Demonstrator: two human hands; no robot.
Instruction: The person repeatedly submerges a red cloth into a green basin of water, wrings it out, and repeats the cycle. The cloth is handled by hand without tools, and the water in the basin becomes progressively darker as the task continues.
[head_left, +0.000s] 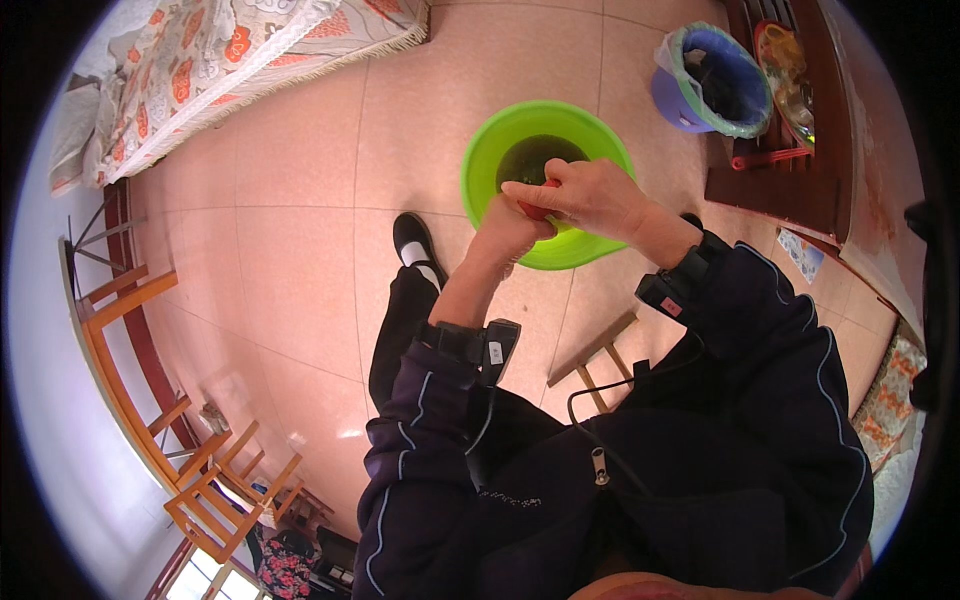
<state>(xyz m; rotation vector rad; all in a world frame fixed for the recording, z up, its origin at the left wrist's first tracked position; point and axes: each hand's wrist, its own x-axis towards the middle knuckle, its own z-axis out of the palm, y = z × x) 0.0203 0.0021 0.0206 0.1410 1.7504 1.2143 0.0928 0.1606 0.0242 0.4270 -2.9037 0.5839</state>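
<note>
A bright green plastic basin stands on the floor before me, with dark liquid in its bottom. Over its near side my two hands meet around a small red object, mostly covered by the fingers; I cannot tell what it is. My left hand is closed around its lower part. From the right, my right hand grips the upper part, its index finger stretched across toward the left hand. Both wrists carry black strapped devices.
A blue bin with a plastic liner stands at the back right, beside a dark wooden rack. A wooden stool is below me. Wooden chairs line the left, and a patterned fringed cover hangs at the upper left.
</note>
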